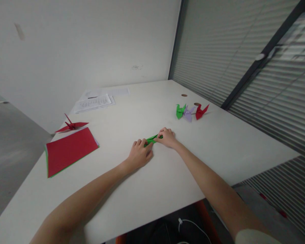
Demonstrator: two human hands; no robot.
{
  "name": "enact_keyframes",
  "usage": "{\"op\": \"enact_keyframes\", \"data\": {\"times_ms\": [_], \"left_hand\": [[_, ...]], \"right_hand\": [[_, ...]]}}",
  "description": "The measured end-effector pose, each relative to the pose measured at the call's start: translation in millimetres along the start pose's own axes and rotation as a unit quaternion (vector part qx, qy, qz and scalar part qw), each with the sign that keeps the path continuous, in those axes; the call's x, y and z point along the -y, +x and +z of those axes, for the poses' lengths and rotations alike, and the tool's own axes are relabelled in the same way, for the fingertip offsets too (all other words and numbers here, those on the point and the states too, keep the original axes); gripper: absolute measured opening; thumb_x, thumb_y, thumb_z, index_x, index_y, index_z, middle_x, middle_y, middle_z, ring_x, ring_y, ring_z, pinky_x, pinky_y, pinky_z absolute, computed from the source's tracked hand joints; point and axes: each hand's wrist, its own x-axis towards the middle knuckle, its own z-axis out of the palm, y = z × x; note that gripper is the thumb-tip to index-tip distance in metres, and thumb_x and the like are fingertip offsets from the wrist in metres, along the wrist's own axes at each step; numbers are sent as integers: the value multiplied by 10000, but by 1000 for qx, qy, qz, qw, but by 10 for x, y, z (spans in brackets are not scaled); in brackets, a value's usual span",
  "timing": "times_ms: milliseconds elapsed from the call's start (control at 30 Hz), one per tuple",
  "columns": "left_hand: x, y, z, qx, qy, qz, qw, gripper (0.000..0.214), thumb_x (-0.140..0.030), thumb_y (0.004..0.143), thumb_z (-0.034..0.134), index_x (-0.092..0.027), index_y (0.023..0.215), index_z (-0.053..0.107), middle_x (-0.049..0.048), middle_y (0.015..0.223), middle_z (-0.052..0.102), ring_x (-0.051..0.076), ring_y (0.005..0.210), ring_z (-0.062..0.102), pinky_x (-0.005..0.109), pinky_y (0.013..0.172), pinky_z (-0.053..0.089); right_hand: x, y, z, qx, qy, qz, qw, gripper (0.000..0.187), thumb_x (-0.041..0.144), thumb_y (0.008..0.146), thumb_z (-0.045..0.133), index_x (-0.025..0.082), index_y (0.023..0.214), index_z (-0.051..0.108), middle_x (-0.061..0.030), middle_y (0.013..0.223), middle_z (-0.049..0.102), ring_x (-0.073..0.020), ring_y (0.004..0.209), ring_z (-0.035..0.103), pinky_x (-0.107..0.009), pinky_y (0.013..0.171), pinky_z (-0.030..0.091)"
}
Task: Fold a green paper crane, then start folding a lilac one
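Note:
A narrow folded piece of green paper point(151, 139) lies on the white table, partly covered by both hands. My left hand point(140, 152) grips its left end, fingers curled and the thumb along the near edge. At the other end, my right hand point(166, 137) pinches the paper between thumb and fingers. Fine details of the folds are hidden under the fingers.
Green point(180, 111), lilac point(188, 114) and red point(201, 112) paper cranes stand at the right. A larger red crane point(71, 126) sits behind a stack of coloured paper point(71, 150) at left. Printed sheets point(94, 102) lie farther back. Blinds point(218, 51) line the right side.

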Motion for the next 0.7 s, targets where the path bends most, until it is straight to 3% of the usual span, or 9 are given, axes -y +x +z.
{"op": "enact_keyframes", "data": {"times_ms": [133,367,700], "left_hand": [[-6,-5,-1,-6,2,-3,1000,305,-325,905,466,-248,1176,581,92,1047,548,245,958,501,395,840,403],[0,-16,21,-5,3,20,1000,207,-263,912,443,-183,925,633,95,942,596,232,894,539,379,803,447],[41,14,84,-28,-47,-17,998,184,-255,870,518,-190,810,679,81,970,592,209,910,551,361,843,467]], "right_hand": [[11,-5,-10,1,2,0,1000,262,525,776,648,276,776,730,-52,1133,569,-274,1117,456,-438,936,333],[26,1,-7,2,2,8,1000,252,519,750,673,274,776,728,-49,1133,570,-269,1119,459,-428,947,330],[7,3,-2,2,3,7,1000,251,518,762,662,275,772,727,-49,1131,560,-267,1110,455,-424,937,331]]}}
